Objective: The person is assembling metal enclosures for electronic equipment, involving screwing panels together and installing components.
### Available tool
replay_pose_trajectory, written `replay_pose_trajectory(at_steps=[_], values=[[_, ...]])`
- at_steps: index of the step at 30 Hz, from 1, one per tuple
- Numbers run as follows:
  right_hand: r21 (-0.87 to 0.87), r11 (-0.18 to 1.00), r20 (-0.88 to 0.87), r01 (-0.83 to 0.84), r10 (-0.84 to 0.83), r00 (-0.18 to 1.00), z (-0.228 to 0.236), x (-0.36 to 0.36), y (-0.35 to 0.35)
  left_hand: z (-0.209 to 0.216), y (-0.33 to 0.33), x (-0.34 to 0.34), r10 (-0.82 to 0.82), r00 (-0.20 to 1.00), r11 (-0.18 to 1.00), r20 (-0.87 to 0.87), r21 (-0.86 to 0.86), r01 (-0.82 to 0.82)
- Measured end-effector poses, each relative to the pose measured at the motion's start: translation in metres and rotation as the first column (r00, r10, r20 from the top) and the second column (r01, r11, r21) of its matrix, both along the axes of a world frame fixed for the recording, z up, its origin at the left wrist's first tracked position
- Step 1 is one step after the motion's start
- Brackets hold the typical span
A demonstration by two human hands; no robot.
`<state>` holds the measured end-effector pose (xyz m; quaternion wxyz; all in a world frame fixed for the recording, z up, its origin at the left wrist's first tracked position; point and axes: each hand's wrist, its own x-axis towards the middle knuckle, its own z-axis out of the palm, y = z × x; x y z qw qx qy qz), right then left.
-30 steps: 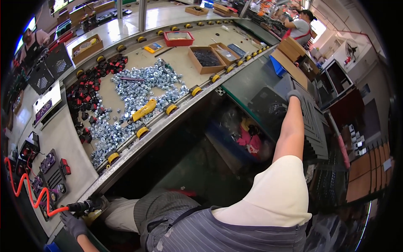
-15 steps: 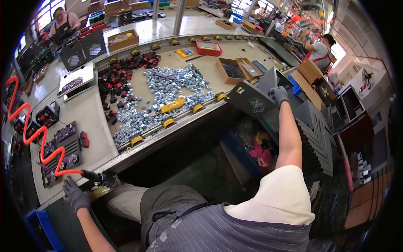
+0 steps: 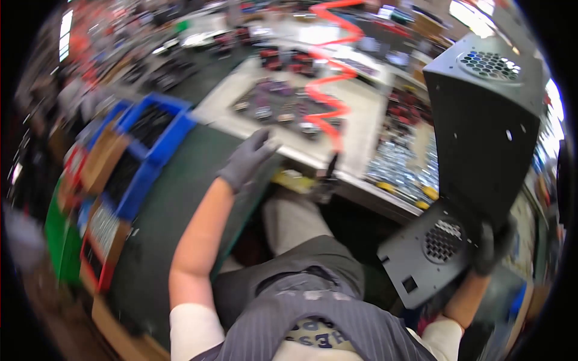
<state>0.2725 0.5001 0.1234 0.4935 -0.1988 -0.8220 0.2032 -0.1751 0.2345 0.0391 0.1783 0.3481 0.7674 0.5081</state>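
My right hand [image 3: 489,249], in a grey glove, grips a dark grey bent sheet-metal panel [image 3: 484,135] at its lower bend. The panel stands raised on the right, one vented flange at its top and another with round honeycomb holes at its bottom. My left hand [image 3: 248,159], also gloved, is blurred by motion above the near edge of the light worktable [image 3: 211,114]. Its fingers reach forward, and nothing shows in them. Close to that hand, a dark air-driven tool [image 3: 328,177] hangs at the end of an orange coiled hose [image 3: 330,90].
A dark fixture [image 3: 283,108] with purplish parts lies on the worktable. Blue bins [image 3: 153,123] of black parts and a box of screws [image 3: 105,228] line the green bench [image 3: 162,228]. Shiny small hardware [image 3: 406,162] lies near the panel. The surroundings are smeared by motion.
The view has swung to the left. My right hand has brought the vented panel from the far right up near my body. My left hand has come off the table corner.
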Motion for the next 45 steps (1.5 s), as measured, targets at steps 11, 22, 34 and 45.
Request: replay_pose_trajectory(at_steps=[11, 22, 34, 45], values=[[0.078, 0.161, 0.606, -0.984, 0.776, 0.175, 0.013, -0.29, -0.145, 0.027, -0.229, 0.097, -0.325, 0.658, 0.497, 0.679, 0.715, -0.492], [-0.056, 0.151, 0.627, -0.987, 0.774, 0.083, -0.022, -0.365, -0.216, 0.138, -0.411, 0.202, 0.135, 0.938, 0.634, 0.319, 0.7, -0.329], [0.239, 0.598, 0.669, -0.765, 0.47, 0.576, -0.035, -0.395, -0.194, 0.157, -0.211, 0.192, -0.411, 0.595, 0.541, -0.691, -0.71, -0.45], [0.012, 0.561, 0.732, -0.828, 0.559, 0.389, -0.094, -0.394, -0.24, -0.007, -0.129, 0.122, -0.589, 0.637, 0.591, -0.497, -0.803, -0.08]])
